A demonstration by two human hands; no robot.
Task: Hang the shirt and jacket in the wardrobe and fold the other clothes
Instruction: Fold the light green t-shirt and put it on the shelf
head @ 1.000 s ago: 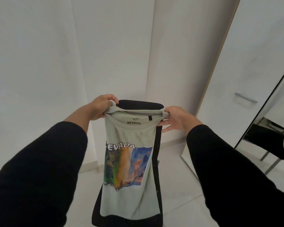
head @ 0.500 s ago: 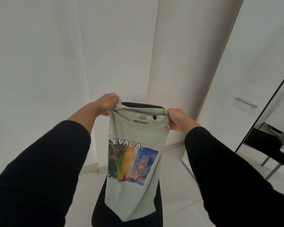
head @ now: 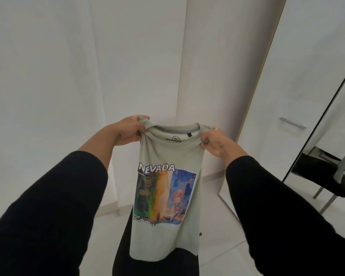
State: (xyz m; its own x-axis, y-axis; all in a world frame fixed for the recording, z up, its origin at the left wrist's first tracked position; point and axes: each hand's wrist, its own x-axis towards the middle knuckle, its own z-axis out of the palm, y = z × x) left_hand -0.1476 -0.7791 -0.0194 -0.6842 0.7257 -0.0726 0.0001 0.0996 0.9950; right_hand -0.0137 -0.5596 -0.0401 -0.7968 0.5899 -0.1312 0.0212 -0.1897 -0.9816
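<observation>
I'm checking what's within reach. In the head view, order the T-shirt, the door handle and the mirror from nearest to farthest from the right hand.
1. T-shirt: in the right hand grip.
2. Door handle: to its right.
3. Mirror: farther right, past the handle.

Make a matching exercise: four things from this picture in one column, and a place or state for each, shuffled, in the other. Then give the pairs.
Things:
1. T-shirt
2. Left hand
3. Chair
4. Handle

Places or states:
A. on the white door at the right
B. hangs in the air, print facing the camera
C. below and behind the hanging cloth, on the floor
D. grips one shoulder of the cloth, beside the collar

Pairs: 1-B, 2-D, 3-C, 4-A. The right hand grips the other shoulder.
</observation>
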